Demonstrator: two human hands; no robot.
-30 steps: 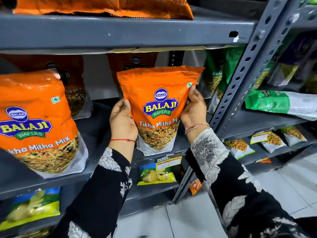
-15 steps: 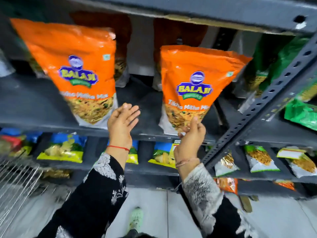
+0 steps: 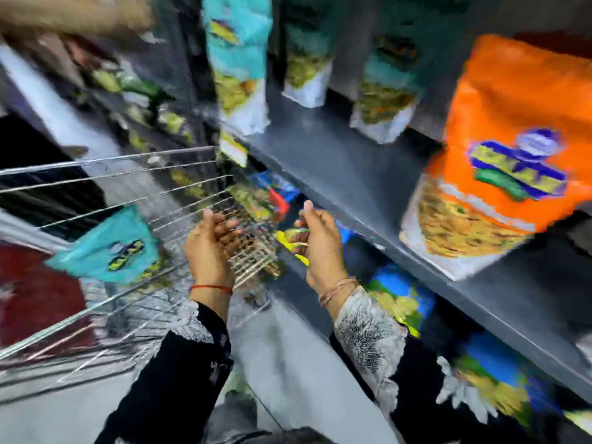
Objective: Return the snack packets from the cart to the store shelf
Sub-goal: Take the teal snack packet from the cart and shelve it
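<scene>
The view is blurred by motion. An orange snack packet (image 3: 499,161) stands upright on the grey store shelf (image 3: 352,168) at the right. My left hand (image 3: 209,248) and my right hand (image 3: 318,245) hang empty in front of the shelf edge, palms facing each other, fingers loosely curled and apart. The wire cart (image 3: 121,200) is at the left, and my left hand is beside its corner. A teal snack packet (image 3: 107,246) lies in the cart.
Teal packets (image 3: 238,59) stand further back on the same shelf. Lower shelves hold blue, yellow and green packets (image 3: 397,299). Pale floor (image 3: 288,363) lies between the cart and the shelving.
Both hands have let go of the orange packet, which stays on the shelf, and dropped lower. My view has swung left and down, bringing the cart into sight.
</scene>
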